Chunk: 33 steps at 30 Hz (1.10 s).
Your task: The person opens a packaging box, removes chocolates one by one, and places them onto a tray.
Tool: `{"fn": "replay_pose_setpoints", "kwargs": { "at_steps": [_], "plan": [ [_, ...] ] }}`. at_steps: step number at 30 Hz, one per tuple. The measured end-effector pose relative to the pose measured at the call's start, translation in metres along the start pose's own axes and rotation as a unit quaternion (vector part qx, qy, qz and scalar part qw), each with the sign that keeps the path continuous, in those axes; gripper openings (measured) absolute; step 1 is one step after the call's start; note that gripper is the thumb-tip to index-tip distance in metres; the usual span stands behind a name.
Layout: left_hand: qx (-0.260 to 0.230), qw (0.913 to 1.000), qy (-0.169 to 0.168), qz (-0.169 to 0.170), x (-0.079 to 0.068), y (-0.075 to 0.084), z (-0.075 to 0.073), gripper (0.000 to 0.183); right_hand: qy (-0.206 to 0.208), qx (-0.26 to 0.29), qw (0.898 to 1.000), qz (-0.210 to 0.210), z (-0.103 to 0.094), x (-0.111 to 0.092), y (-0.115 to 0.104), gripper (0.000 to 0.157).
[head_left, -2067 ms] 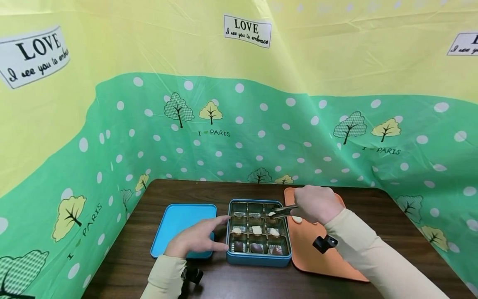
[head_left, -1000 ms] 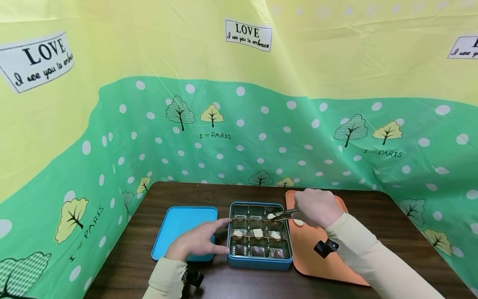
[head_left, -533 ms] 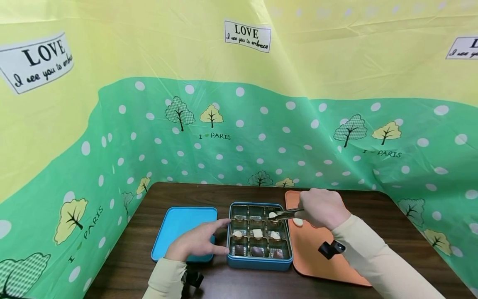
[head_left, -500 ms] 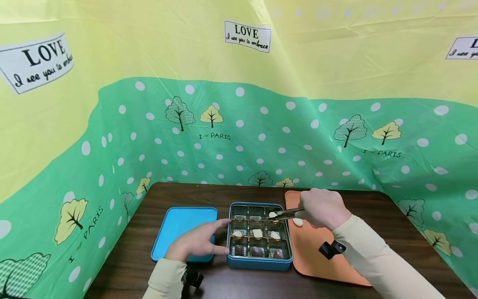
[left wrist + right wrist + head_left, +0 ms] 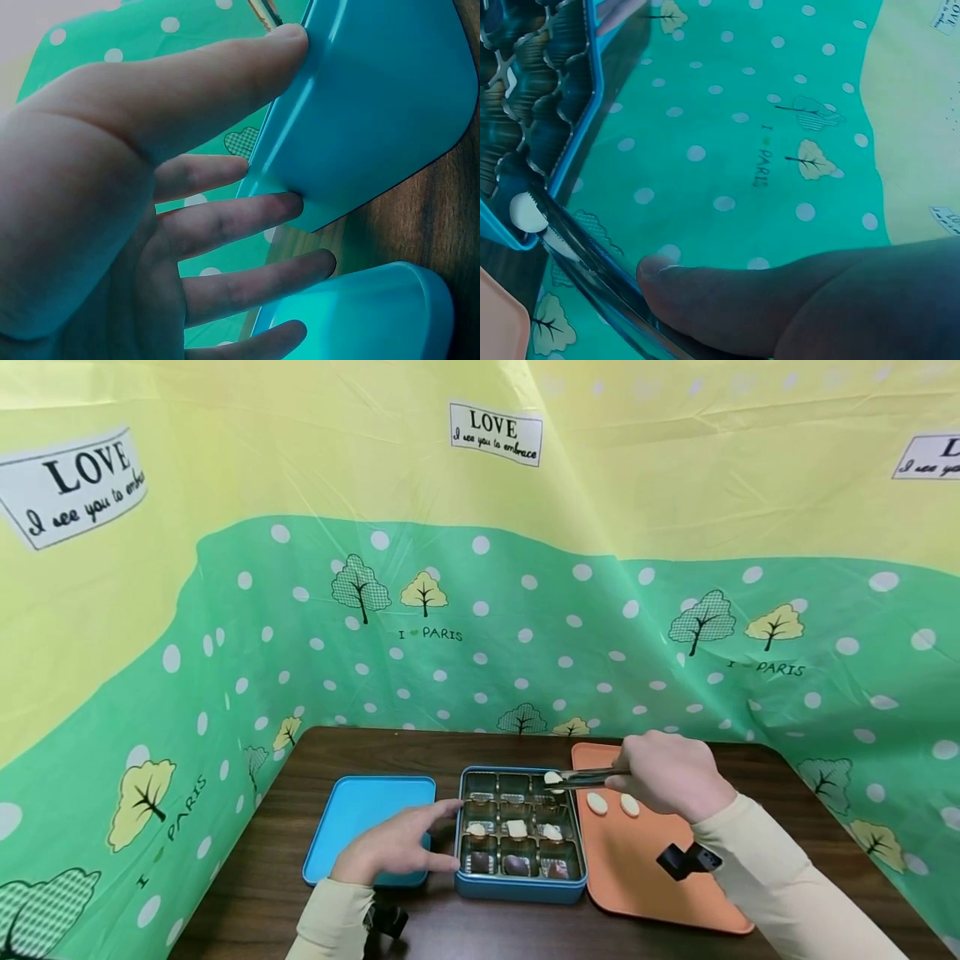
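Observation:
My right hand (image 5: 675,772) holds metal tongs (image 5: 592,777). Their tips are at a small white oval piece (image 5: 553,777) over the back right compartment of a blue tin (image 5: 520,887); in the right wrist view, the white piece (image 5: 528,213) shows at the toothed tips. My left hand (image 5: 401,843) rests thumb and fingertips against the tin's left side, its fingers nearly straight. The tin has a dark divided insert. White pieces, one of them square (image 5: 517,828), lie in its middle row, and dark brown pieces (image 5: 517,863) in the front row.
Two white oval pieces (image 5: 597,803) lie on an orange tray (image 5: 637,877) right of the tin. Left of it, partly under my left hand, is a blue lid (image 5: 375,802). All stand on a dark wooden table (image 5: 427,935), with a patterned curtain (image 5: 480,635) behind.
My right hand has shifted to the right, and the tongs and white piece appear slightly farther back over the corner compartment. Both oval pieces on the tray now show fully. My left hand stays put.

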<state>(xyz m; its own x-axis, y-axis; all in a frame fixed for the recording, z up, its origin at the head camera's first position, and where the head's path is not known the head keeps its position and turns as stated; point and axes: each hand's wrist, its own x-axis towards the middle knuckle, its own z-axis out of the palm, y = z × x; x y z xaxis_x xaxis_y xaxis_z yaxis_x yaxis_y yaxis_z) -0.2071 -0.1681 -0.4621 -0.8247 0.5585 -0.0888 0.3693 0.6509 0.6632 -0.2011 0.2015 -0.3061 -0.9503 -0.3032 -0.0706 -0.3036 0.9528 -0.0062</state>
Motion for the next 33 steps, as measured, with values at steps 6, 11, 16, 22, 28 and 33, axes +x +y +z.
{"fn": "replay_pose_setpoints", "kwargs": {
  "at_steps": [6, 11, 16, 22, 28, 33],
  "plan": [
    [-0.002, 1.0000, 0.001, 0.003, 0.000, -0.001, 0.000, 0.089, 0.008, 0.017, 1.000, 0.006, -0.008, -0.008, 0.011, 0.022],
    [-0.004, 1.0000, -0.001, 0.006, 0.000, -0.001, 0.000, 0.089, 0.019, 0.019, 1.000, 0.012, -0.012, -0.014, 0.022, 0.017],
    [-0.007, 0.9999, -0.005, 0.009, 0.000, -0.001, 0.000, 0.089, 0.040, 0.011, 0.999, 0.021, -0.012, -0.020, 0.036, 0.020],
    [-0.005, 0.9999, 0.000, 0.012, 0.000, -0.001, 0.000, 0.088, 0.029, 0.015, 0.999, 0.035, -0.012, -0.024, 0.052, 0.028],
    [-0.007, 0.9999, -0.001, 0.011, 0.000, -0.001, 0.000, 0.088, 0.012, 0.027, 0.998, 0.048, -0.010, -0.031, 0.069, 0.022],
    [-0.006, 0.9999, -0.001, 0.009, 0.000, 0.000, 0.000, 0.088, 0.008, 0.040, 0.997, 0.061, -0.001, -0.039, 0.086, 0.017]
  ]
}}
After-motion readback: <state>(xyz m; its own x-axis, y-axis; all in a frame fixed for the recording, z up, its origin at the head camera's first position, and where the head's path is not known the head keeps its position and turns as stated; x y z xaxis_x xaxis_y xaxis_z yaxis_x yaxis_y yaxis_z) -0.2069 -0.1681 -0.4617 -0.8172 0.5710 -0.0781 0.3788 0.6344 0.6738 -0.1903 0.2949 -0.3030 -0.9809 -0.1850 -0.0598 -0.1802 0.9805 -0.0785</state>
